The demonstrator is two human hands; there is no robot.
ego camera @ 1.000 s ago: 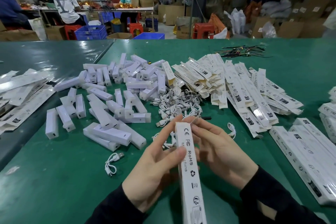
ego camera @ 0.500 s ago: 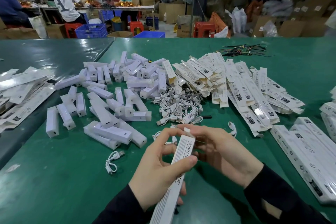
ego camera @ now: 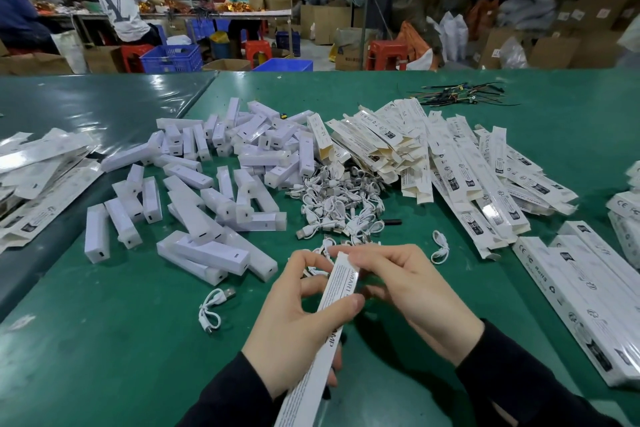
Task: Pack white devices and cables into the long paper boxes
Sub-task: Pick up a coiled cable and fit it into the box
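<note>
Item in hand: one long paper box [ego camera: 330, 315], printed side up, held near centre above the green table [ego camera: 104, 357], its far end raised toward the cable pile. Contents not visible; whether a device and cable are already inside cannot be told.

Left hand [ego camera: 294, 333]: fingers curled round the box's middle, thumb clamped across its top face.

Right hand [ego camera: 405, 291]: fingertips pinched together at the box's far end, apparently working the end flap.

Loose USB cables [ego camera: 339, 204]: white, coiled, heaped just beyond the hands; one stray cable [ego camera: 212, 308] near left, another stray cable [ego camera: 440, 248] to the right.

White devices [ego camera: 207, 191]: scattered stock, left and far left of centre.

Unfilled flat boxes [ego camera: 450, 166]: fanned pile, far right of centre. Wrapped box bundle [ego camera: 588, 302]: near right. More flat boxes [ego camera: 38, 177] at far left edge.

Risks, judged:
- The flap may crease or tear if forced, the card being thin.
- Tilted this way with the end open, anything inside could slide out.
- A cable loop caught under the flap would stop it closing.
- The hands hover over the cable heap; a dropped box could tangle or scatter it.
</note>
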